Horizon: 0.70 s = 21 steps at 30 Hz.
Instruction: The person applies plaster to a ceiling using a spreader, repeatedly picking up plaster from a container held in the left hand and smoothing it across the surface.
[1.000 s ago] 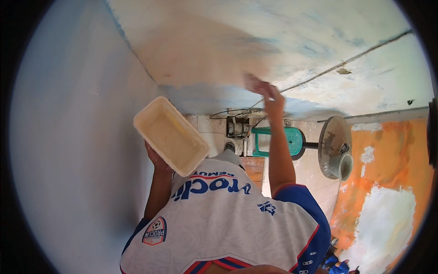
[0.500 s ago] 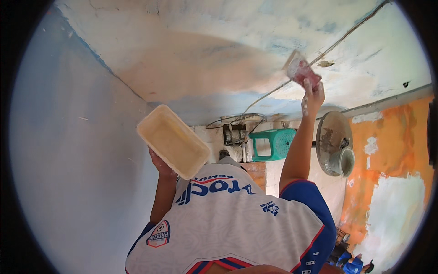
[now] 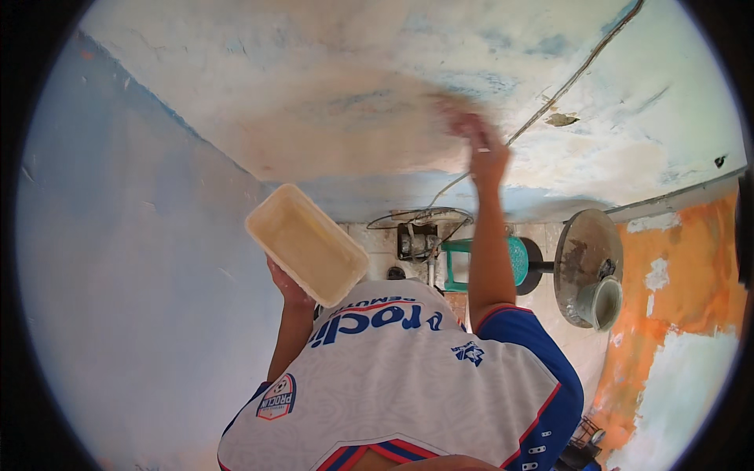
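My left hand (image 3: 287, 284) grips a cream rectangular plastic tub (image 3: 328, 222) from its left side and below, tilted so that its inside shows. A pale layer covers the tub's inside; what it is I cannot tell. My right hand (image 3: 488, 157) is raised against the patchy wall (image 3: 330, 118), closed on a reddish putty scraper (image 3: 463, 118). Motion smears the scraper and the fingertips. The scraper's blade seems to be at the wall, though contact cannot be made out.
A cable-like line (image 3: 577, 74) runs diagonally over the wall past a chipped spot (image 3: 561, 120). Below stand a green plastic stool (image 3: 517, 259), a small motor-like machine (image 3: 416, 241) and a round dusty table (image 3: 577, 235) with a bucket (image 3: 605, 304). A bluish wall (image 3: 141, 259) rises at left.
My right hand has swept left and slightly down along the wall with the scraper. The tub in my left hand has shifted slightly right. Another person at lower right has mostly left view.
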Each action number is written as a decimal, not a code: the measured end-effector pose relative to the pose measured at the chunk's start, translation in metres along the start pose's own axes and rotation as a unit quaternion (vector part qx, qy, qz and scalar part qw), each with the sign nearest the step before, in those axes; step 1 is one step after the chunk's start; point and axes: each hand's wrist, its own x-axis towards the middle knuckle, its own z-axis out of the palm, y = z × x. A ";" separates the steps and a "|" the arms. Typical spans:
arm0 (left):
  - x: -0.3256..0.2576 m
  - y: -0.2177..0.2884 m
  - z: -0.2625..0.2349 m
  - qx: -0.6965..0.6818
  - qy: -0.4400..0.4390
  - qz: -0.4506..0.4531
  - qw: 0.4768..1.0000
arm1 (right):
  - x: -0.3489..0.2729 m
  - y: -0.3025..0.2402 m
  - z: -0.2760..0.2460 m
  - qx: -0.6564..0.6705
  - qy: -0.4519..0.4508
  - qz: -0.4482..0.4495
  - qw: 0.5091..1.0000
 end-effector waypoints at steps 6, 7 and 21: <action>-0.018 -0.025 0.018 0.001 0.007 0.026 1.000 | 0.032 -0.018 -0.090 0.118 0.054 -0.063 0.990; -0.020 -0.029 0.018 -0.003 0.018 0.033 0.999 | 0.025 -0.025 -0.075 0.091 -0.001 -0.064 0.994; -0.043 -0.072 0.025 0.022 0.033 0.102 0.994 | 0.015 0.014 -0.008 0.039 0.043 -0.081 0.995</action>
